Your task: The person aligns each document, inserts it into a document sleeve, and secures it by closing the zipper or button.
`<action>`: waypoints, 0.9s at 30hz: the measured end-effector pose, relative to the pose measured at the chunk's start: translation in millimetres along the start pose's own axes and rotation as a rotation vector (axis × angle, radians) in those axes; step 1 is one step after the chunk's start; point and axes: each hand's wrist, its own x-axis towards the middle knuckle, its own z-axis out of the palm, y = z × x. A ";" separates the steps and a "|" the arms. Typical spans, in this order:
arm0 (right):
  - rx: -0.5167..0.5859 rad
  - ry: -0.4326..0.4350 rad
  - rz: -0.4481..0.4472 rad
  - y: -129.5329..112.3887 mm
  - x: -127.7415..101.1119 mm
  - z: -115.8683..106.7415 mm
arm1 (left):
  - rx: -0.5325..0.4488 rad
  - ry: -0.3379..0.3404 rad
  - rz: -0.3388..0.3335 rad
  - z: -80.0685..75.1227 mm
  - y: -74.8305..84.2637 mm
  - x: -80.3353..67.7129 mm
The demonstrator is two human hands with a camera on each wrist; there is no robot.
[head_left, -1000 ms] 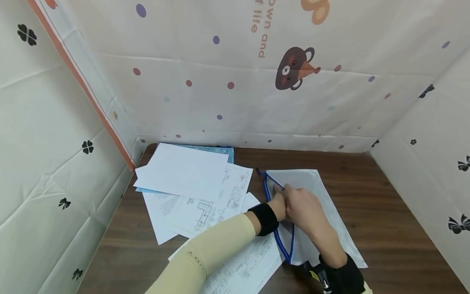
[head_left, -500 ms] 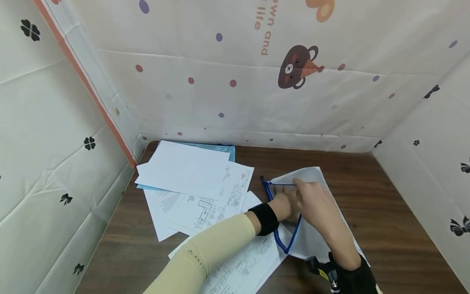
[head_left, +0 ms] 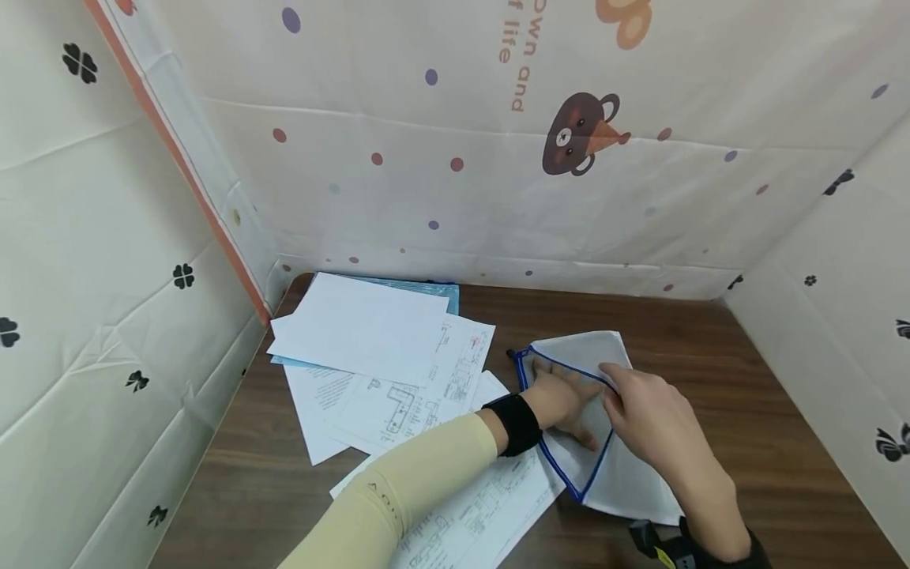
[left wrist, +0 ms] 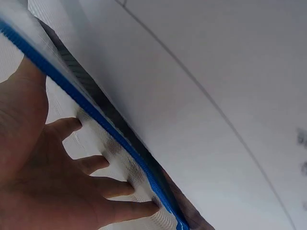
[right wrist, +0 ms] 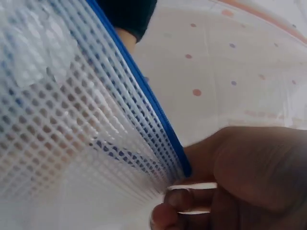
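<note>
Brown worktop (head_left: pixel 711 395): loose printed sheets (head_left: pixel 398 379) crowd the mesh pouch (head_left: pixel 626 482); right hand (head_left: pixel 654 411) pinches its blue edge up, left hand (head_left: pixel 565 399) lies flat inside.

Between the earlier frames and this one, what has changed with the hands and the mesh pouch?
The right hand has lifted the upper edge of the mesh pouch, pinching it, so the mouth now gapes. The left hand, earlier at the zip edge, has slid inside, fingers flat. The loose papers and the table stayed as they were.
</note>
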 end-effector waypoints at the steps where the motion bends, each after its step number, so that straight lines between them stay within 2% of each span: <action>1: -0.010 0.007 -0.008 1.2 -3.2 -0.4 | 0.001 -0.004 -0.003 -0.4 -0.3 -0.8; 7: 0.025 0.106 -0.036 9.3 -13.2 -0.5 | 0.024 0.003 -0.003 0.1 -3.2 -3.1; 13: 0.091 0.227 -0.039 25.1 -21.9 -1.7 | -0.009 0.064 0.044 3.1 -1.9 -7.0; 20: 0.110 0.264 -0.056 36.5 -26.4 -2.3 | -0.001 0.057 0.038 3.7 -2.4 -7.7; 24: 0.114 0.290 -0.053 33.2 -23.8 1.8 | 0.004 0.058 0.049 1.5 -5.0 -9.2; 27: 0.108 0.303 -0.060 28.3 -20.5 6.3 | 0.011 0.092 0.062 4.6 -7.0 -8.2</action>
